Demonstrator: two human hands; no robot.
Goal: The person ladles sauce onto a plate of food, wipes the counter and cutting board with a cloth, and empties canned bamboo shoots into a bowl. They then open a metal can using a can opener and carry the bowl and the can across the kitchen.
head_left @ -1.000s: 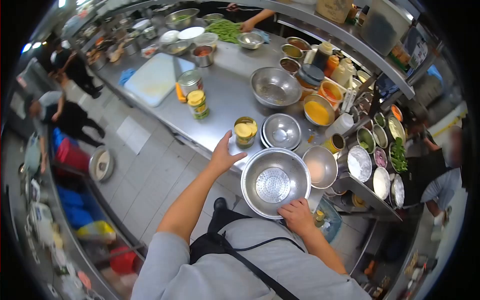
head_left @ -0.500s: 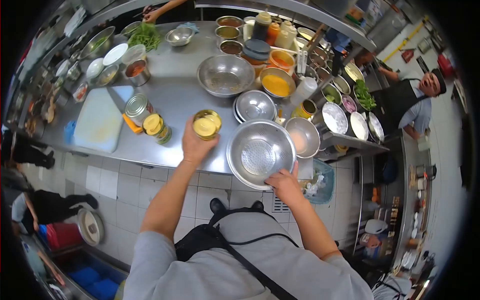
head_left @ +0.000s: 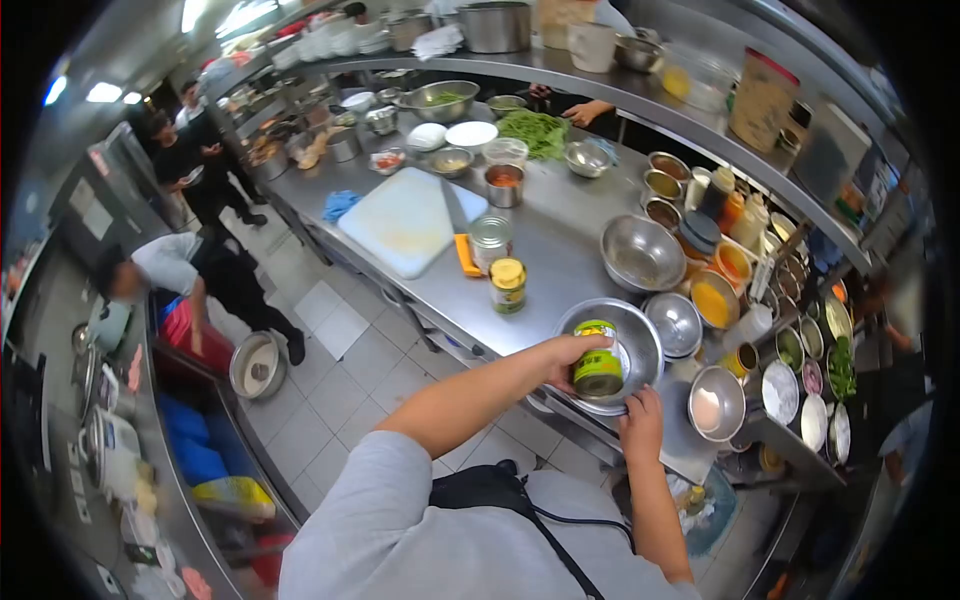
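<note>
My left hand (head_left: 563,362) is wrapped round a green-and-yellow labelled can (head_left: 597,372), tipped over the metal colander (head_left: 645,340). The can's base faces me, so its mouth and contents are hidden. My right hand (head_left: 643,418) grips the colander's near rim with its fingertips. To the left stand an upright can with a yellow top (head_left: 507,286) and a larger silver-lidded can (head_left: 491,240). Beside them lies a knife with an orange handle (head_left: 467,256), its blade across a white cutting board (head_left: 400,222).
Steel bowls (head_left: 643,253) and sauce bottles (head_left: 733,212) crowd the counter to the right. A metal bowl with pale contents (head_left: 716,403) sits near the right edge. Leafy greens (head_left: 532,133) lie at the back. A co-worker (head_left: 190,270) bends over at left.
My left hand has carried the can right and tipped it over the colander; its yellow contents no longer show. My right hand still holds the rim. The camera view has swung left and up.
</note>
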